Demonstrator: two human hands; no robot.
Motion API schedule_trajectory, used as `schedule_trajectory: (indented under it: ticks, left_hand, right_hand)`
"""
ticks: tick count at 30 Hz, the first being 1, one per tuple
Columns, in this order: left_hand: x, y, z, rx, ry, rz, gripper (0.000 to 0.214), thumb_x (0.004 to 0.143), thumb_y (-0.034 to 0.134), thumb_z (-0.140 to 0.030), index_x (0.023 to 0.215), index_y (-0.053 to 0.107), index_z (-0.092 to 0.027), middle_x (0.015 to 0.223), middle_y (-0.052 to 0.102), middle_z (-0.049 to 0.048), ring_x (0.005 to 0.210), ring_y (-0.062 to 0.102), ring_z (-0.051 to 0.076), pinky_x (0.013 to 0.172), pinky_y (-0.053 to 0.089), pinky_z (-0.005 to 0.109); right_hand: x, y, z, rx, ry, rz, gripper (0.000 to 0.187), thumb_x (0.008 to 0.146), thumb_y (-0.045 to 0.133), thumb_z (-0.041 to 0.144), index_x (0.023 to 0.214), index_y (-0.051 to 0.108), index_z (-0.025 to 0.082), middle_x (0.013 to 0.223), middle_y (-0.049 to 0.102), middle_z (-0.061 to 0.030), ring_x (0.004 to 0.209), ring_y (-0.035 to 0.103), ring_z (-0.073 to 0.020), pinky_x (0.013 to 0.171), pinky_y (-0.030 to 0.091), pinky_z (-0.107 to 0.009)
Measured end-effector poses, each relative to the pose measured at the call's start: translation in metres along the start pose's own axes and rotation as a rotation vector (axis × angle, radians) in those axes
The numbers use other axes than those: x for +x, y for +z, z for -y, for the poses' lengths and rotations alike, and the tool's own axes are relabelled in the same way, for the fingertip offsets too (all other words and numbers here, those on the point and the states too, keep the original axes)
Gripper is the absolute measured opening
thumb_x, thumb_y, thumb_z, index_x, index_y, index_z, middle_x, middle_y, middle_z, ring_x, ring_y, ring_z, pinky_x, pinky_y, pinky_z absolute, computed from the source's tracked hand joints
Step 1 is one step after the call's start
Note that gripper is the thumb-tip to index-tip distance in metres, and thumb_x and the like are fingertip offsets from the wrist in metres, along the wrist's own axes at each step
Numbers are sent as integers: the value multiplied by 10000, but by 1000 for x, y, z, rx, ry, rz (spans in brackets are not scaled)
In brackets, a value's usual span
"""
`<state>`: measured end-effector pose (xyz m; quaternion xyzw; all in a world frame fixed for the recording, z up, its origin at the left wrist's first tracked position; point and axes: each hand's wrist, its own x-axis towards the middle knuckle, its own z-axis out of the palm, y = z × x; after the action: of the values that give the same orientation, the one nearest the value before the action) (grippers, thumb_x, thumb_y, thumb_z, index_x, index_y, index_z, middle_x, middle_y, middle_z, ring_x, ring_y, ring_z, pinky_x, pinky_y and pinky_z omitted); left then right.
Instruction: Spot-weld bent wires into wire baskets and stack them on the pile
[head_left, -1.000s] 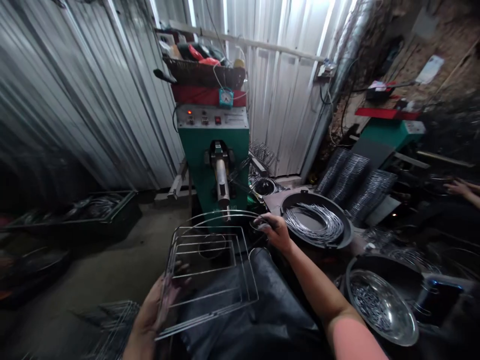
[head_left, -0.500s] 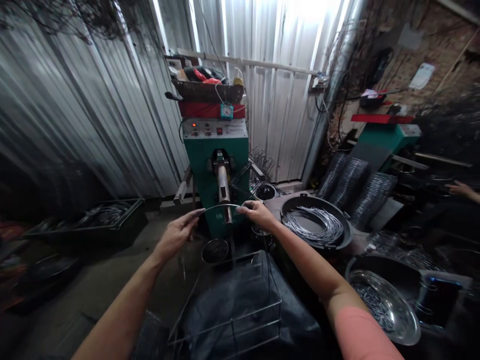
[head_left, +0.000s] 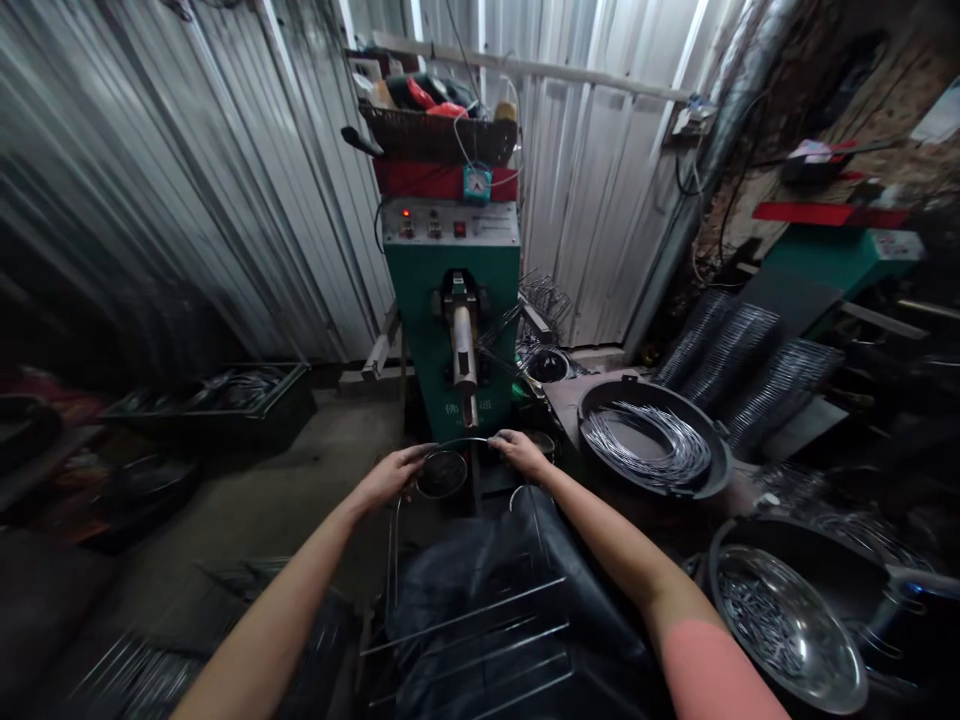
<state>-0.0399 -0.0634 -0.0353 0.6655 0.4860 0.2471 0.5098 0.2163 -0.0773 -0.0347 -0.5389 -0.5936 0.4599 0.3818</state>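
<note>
My left hand [head_left: 392, 472] and my right hand [head_left: 517, 451] each grip one end of a curved wire piece [head_left: 461, 441], held just below the tip of the green machine's [head_left: 450, 290] metal electrode arm [head_left: 463, 350]. A wire rack frame [head_left: 480, 610] stands on my dark-clothed lap, its upper end rising toward my hands. Both hands are closed around the wire.
A black pan of bent wires [head_left: 651, 447] sits to the right of the machine. A steel bowl of small metal pieces [head_left: 787, 625] lies at lower right. Stacked wire racks [head_left: 742, 350] lean behind it. A crate [head_left: 217, 400] stands at left; corrugated metal walls surround.
My hands have lowered the curved wire and drawn closer together under the machine's arm. The rack has tipped from my left hand onto my lap. The camera has moved in.
</note>
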Motion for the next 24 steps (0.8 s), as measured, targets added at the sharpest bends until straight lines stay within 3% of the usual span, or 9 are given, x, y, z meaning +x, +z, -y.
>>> schedule_trajectory:
  ticks: [4, 9, 13, 16, 24]
  left_hand:
    - [9, 0, 1, 84, 135, -2, 490, 743, 525, -434, 1129, 592, -139, 822, 674, 47, 751, 604, 178, 680, 490, 290]
    - [19, 14, -1, 230, 315, -95, 420, 791, 470, -439, 1065, 630, -163, 1053, 672, 65, 980, 598, 208, 893, 431, 333]
    - [25, 20, 3, 335, 436, -152, 355, 817, 448, -384, 1042, 639, -187, 1039, 680, 54, 959, 615, 194, 878, 447, 322]
    - [29, 20, 5, 394, 487, -156, 342, 827, 442, -357, 1039, 639, -175, 1023, 683, 65, 922, 628, 189, 837, 467, 308]
    - [40, 19, 7, 509, 522, -180, 329, 852, 401, -320, 1040, 633, -179, 970, 690, 73, 844, 642, 177, 771, 480, 284]
  right_hand:
    - [1, -1, -9, -208, -162, -59, 236, 785, 520, 355, 676, 533, 147, 596, 461, 52, 588, 428, -81, 563, 318, -186]
    - [-5, -5, -7, -646, -188, -49, 236, 870, 435, 339, 866, 600, 170, 650, 567, 10, 614, 512, -116, 590, 328, -205]
    - [-6, -6, -1, -990, -162, 8, 296, 909, 372, 317, 1151, 532, 258, 858, 656, -36, 732, 592, -153, 615, 344, -220]
    - [0, -6, 2, -1137, -173, 50, 321, 922, 334, 336, 1186, 511, 288, 989, 652, -52, 810, 609, -170, 627, 361, -228]
    - [13, -8, 5, -1197, -170, 157, 358, 925, 316, 283, 1260, 441, 296, 1009, 664, -52, 867, 618, -168, 671, 384, -227]
